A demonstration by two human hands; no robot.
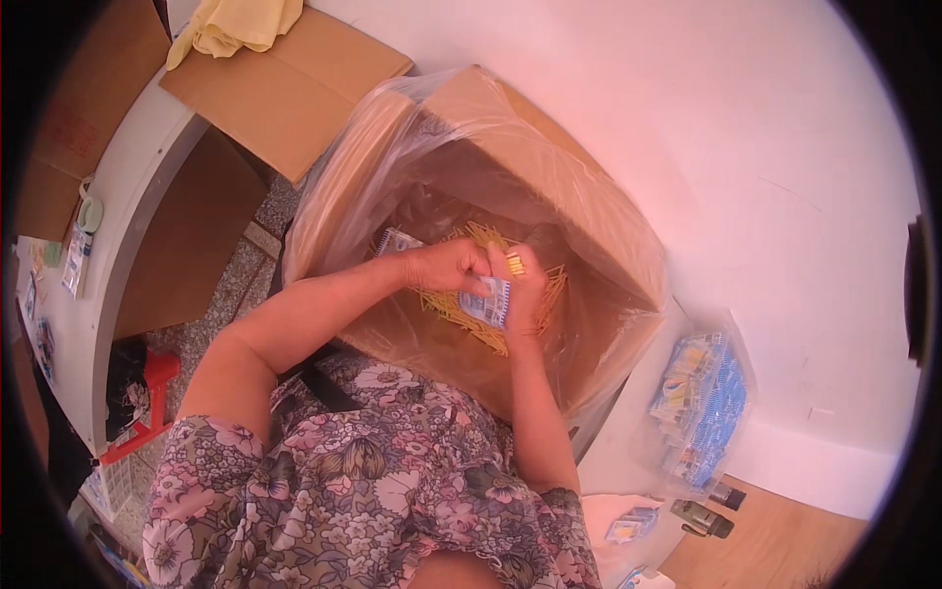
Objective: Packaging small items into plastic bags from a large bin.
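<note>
Both hands meet over a lined cardboard box [579, 231] that holds many loose thin yellow sticks [466, 322]. My right hand [528, 299] is closed around a small bunch of yellow sticks [515, 263], their ends showing above the fingers. Beneath the hands is a small clear-and-blue plastic packet [484, 307] with a striped edge. My left hand [446, 267] is closed, its fingertips at the packet's upper end and against the right hand. Its exact grip is partly hidden. A similar packet [397, 241] lies inside the box, left of the hands.
A clear bag [702, 407] of blue-and-yellow packets sits on the white surface to the right. Below it are a dark clip-like object [703, 518] and another packet [633, 525]. A cardboard flap [285, 83] with yellow cloth [235, 25] is at upper left, near a white table [157, 162].
</note>
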